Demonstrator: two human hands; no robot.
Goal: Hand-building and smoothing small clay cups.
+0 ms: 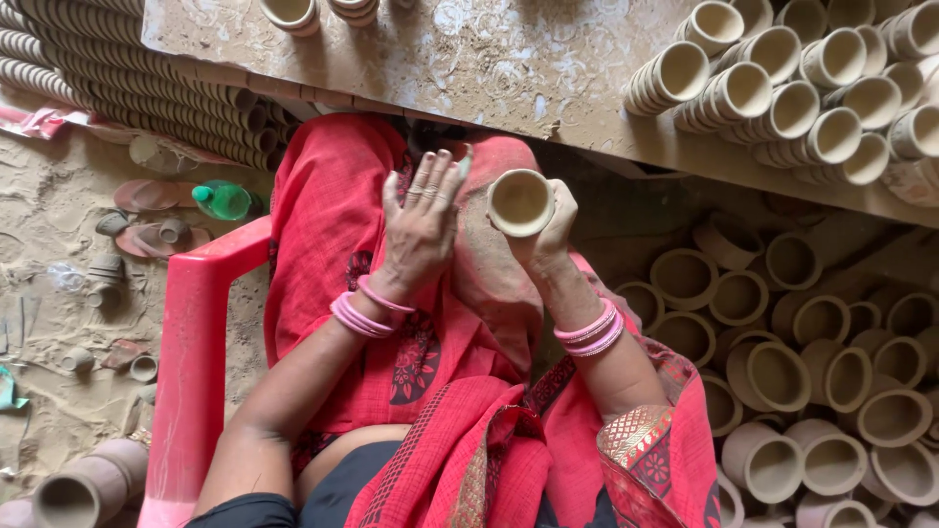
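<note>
My right hand [548, 235] grips a small unfired clay cup [519, 201], its open mouth facing up toward me. My left hand [423, 223] is held flat beside the cup, fingers spread and straight, palm turned away, holding nothing. Its fingertips sit just left of the cup's rim, with a small gap. Both wrists carry pink bangles. Beneath the hands lies red cloth [333, 225] draped over my lap.
A dusty board [469, 68] in front holds stacked clay cups [782, 93] at right and a few at its far edge. Several loose cups [812, 391] lie heaped at lower right. A red plastic chair arm [201, 342] is at left, with a green bottle [223, 200] on sandy ground.
</note>
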